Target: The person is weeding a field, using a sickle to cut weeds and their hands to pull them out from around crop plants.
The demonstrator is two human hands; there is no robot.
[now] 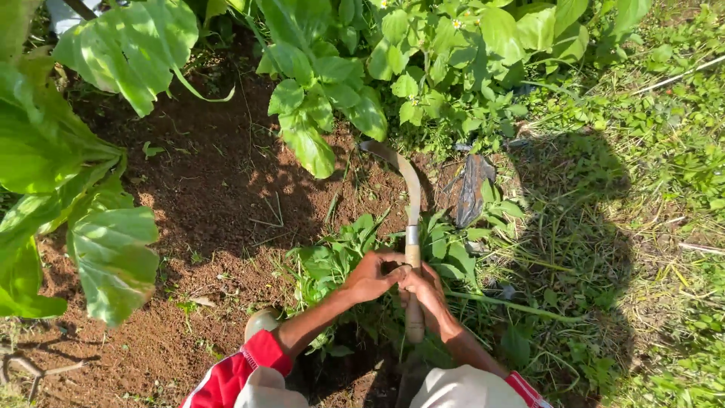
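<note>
Curved steel sickle with pale wooden handle (412, 227): held upright over the ground, hooked blade tip pointing away toward the broad-leaved plants, metal ferrule showing just above the hands.

Left hand (371, 276): closed around the handle near the ferrule, fingers wrapped from the left side.

Right hand (425, 291): closed on the same handle just below and beside the left, the two hands touching.

Red sleeves with white trim (242, 370): at both forearms; light trouser knees at the bottom edge.

Low clump of green weeds (340, 261): directly under and around the hands, standing and apparently uncut.

Bare reddish-brown soil (219, 189): patch to the left and ahead, mostly free of growth, suggesting ground already worked.

Large glossy green leaves (113, 257): bordering the soil on the left; further leafy plants along the top.

Grass and creeping weeds (642, 227): thick on the right, untouched as far as can be judged.

Dark crumpled scrap (471, 189): lying just right of the blade, material unclear.

Progress estimate: part of the ground bare, clump at hand and right-hand growth remaining.
</note>
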